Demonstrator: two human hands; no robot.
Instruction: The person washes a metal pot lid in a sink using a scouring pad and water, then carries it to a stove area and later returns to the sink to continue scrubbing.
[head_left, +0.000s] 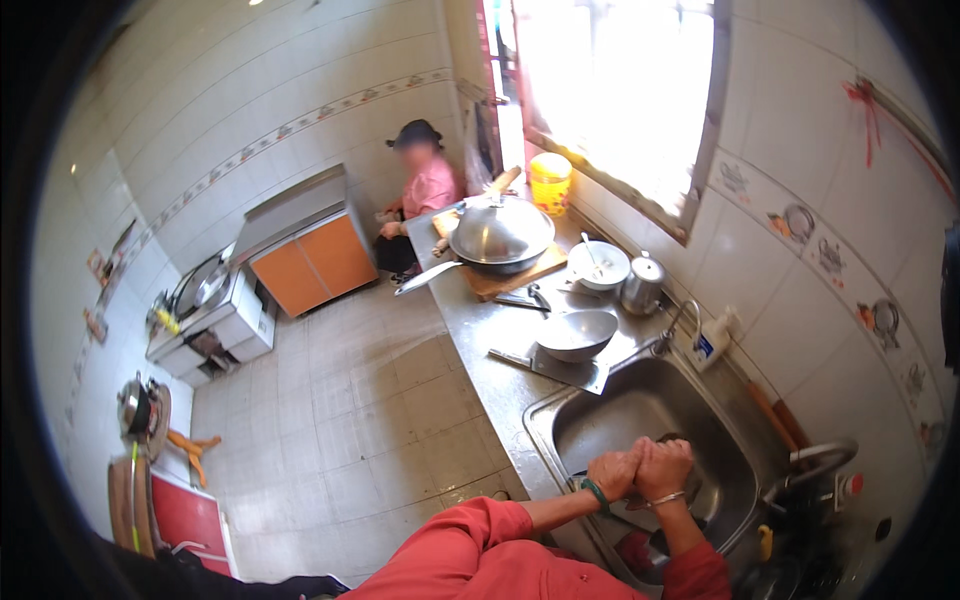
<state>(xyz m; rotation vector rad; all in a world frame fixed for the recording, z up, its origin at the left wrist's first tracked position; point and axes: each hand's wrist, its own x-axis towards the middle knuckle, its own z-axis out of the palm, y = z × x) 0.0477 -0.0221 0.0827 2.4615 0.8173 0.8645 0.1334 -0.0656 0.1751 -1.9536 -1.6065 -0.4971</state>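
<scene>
Over the stainless steel sink (622, 405) my left hand (613, 474), with a green bangle at its wrist, presses against my right hand (664, 466), which has a silver-coloured bracelet. The fingers of both are curled. Whether anything is between them cannot be seen; a small dark item shows just behind the right knuckles. Below my forearms, a red item (636, 551) lies partly hidden in the sink. A cleaver (570, 371) rests on the counter beyond the sink, next to a metal bowl (577, 334).
Along the steel counter (480, 337) are a lidded wok (502, 232) on a wooden board (517, 281), a white bowl (598, 264), a metal kettle (643, 283) and a yellow container (550, 184). Faucets stand at the sink's right. A person in pink (431, 184) crouches beyond the counter.
</scene>
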